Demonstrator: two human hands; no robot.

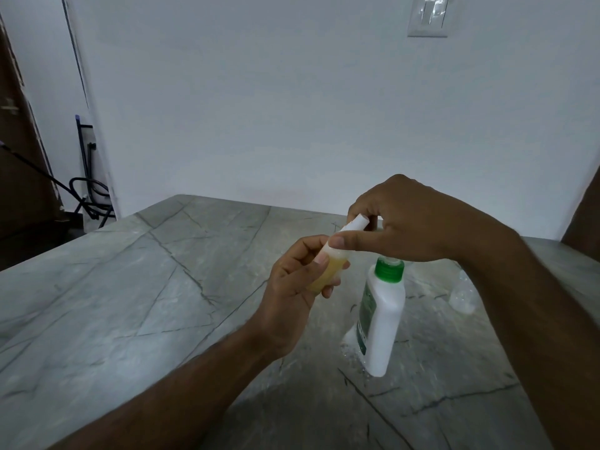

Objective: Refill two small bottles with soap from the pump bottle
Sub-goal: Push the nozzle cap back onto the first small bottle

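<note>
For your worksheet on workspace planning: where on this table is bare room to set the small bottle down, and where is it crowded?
Free: the table left of the left hand, out to its left edge. Crowded: right side, around the white soap bottle and a clear bottle beyond the right hand, which grips the small bottle.

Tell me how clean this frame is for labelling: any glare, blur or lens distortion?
Head view: dim, bluish light; glare washes out the table around the white soap bottle; wide-angle bending at the edges; hands and small bottle slightly soft.
</note>
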